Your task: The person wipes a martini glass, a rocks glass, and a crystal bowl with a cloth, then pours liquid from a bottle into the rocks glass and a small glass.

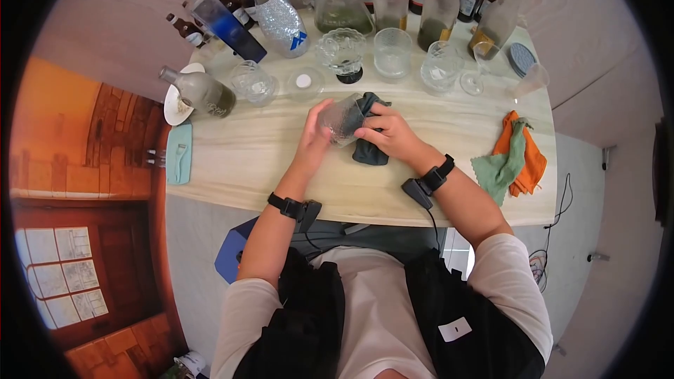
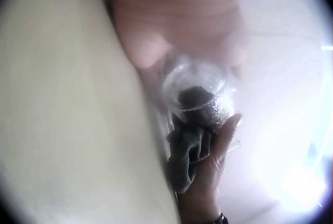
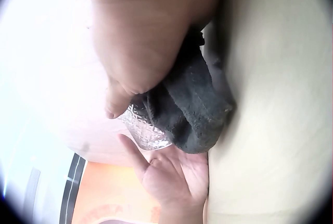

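Observation:
A clear textured glass (image 1: 340, 122) lies tilted between the two hands above the table, its base toward the left. My left hand (image 1: 314, 133) grips it round the base end. At the rim end my right hand (image 1: 393, 133) holds a dark grey cloth (image 1: 371, 153), part of which is tucked into the glass, with the thumb on the glass's outside. The left wrist view shows the dark cloth (image 2: 183, 156) through the glass (image 2: 195, 88). In the right wrist view the cloth (image 3: 190, 112) hangs below the right hand (image 3: 140, 31) and hides part of the glass.
Along the back of the table (image 1: 267, 184) stand several glasses, a decanter (image 1: 342, 14) and many bottles. A grey bottle (image 1: 203, 92) leans over a white plate (image 1: 175, 107) at the left, near a teal cloth (image 1: 180, 161). Green (image 1: 502, 165) and orange (image 1: 530, 161) cloths lie at the right.

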Available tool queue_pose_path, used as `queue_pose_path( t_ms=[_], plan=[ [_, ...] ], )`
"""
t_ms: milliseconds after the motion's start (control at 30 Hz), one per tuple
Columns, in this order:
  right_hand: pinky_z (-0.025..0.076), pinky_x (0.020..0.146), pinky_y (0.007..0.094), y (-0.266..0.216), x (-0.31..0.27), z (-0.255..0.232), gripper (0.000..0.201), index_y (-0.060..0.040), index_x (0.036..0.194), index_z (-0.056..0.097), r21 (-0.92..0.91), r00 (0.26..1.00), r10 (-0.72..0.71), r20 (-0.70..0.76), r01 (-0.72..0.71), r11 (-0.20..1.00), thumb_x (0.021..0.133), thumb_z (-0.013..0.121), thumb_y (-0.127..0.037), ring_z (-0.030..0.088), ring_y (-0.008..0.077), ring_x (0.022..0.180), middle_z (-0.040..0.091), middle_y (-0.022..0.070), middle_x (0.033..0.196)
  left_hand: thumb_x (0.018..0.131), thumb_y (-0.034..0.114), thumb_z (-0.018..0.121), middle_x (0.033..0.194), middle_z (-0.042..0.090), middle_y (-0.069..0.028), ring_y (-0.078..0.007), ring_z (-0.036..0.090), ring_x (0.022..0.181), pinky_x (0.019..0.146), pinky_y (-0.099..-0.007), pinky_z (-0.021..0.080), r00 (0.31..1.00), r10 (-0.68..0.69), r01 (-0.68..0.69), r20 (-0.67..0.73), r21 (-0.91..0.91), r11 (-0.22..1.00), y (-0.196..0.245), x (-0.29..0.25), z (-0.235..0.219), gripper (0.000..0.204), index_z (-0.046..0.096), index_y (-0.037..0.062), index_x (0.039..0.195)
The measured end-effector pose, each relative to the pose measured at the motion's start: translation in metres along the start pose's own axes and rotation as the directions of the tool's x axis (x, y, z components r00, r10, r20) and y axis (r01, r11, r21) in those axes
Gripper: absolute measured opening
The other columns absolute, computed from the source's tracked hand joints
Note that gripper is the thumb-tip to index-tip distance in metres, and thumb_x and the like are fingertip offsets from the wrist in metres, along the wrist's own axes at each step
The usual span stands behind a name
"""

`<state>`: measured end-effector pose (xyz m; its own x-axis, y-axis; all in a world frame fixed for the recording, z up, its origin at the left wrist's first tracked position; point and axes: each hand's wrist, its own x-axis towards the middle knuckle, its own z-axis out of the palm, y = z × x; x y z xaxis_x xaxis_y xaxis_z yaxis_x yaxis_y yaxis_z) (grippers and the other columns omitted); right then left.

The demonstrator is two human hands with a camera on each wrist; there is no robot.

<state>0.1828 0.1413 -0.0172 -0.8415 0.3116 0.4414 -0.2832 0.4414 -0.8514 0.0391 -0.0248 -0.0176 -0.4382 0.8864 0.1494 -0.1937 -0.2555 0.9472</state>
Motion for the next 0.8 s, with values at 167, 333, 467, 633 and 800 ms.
queue_pose_path(
  t_ms=[167,333,467,633,800],
  plan=[
    [0.043,0.064,0.0370,-0.002,0.005,0.001,0.022,-0.0001,0.080,0.068,-0.012,0.982,-0.172,-0.072,0.171,0.985,0.084,0.077,-0.019,0.052,0.0276,0.072,0.051,0.0105,0.076,0.097,0.039,0.062,0.138,0.047,-0.0098,-0.0194,0.047,0.127,0.106,-0.0341,0.039,0.994,-0.099,0.101,0.038,-0.066,0.993,0.000,0.002,-0.005,0.065,0.034,0.0057,0.146],
    [0.043,0.064,0.0364,-0.009,0.003,-0.004,0.022,0.0006,0.081,0.067,-0.066,1.000,-0.016,0.017,0.017,0.998,0.083,0.077,-0.019,0.053,0.0272,0.072,0.053,0.0107,0.077,0.090,0.019,0.072,0.134,0.049,-0.0083,-0.0185,0.048,0.125,0.106,-0.0339,0.040,0.995,0.075,-0.086,0.063,0.189,0.978,-0.002,0.000,0.001,0.064,0.038,0.0056,0.142],
    [0.044,0.064,0.0355,-0.004,0.001,-0.004,0.021,0.0013,0.081,0.067,-0.016,0.999,-0.001,0.038,0.002,1.000,0.083,0.077,-0.017,0.053,0.0267,0.071,0.053,0.0108,0.078,0.081,0.019,0.082,0.133,0.050,-0.0079,-0.0187,0.049,0.124,0.104,-0.0335,0.042,0.999,0.026,-0.032,0.040,0.153,0.988,0.003,-0.003,0.006,0.079,0.036,0.0066,0.143],
    [0.044,0.067,0.0350,-0.002,0.001,-0.006,0.018,0.0006,0.081,0.067,0.024,0.999,-0.041,0.011,0.041,0.999,0.083,0.077,-0.015,0.054,0.0262,0.074,0.054,0.0101,0.080,0.077,0.005,0.082,0.133,0.047,-0.0077,-0.0188,0.048,0.126,0.106,-0.0346,0.042,0.998,-0.031,0.025,0.047,0.110,0.994,0.006,0.000,0.002,0.081,0.035,0.0063,0.143],
    [0.045,0.075,0.0328,-0.005,0.004,-0.006,0.015,0.0000,0.084,0.066,0.110,0.996,-0.053,-0.069,0.060,0.992,0.086,0.074,-0.013,0.055,0.0241,0.082,0.057,0.0090,0.087,0.076,0.005,0.083,0.134,0.049,-0.0077,-0.0174,0.047,0.127,0.106,-0.0340,0.041,0.984,-0.145,0.127,0.107,0.155,0.980,0.013,0.003,0.002,0.082,0.036,0.0042,0.143]
  ],
)
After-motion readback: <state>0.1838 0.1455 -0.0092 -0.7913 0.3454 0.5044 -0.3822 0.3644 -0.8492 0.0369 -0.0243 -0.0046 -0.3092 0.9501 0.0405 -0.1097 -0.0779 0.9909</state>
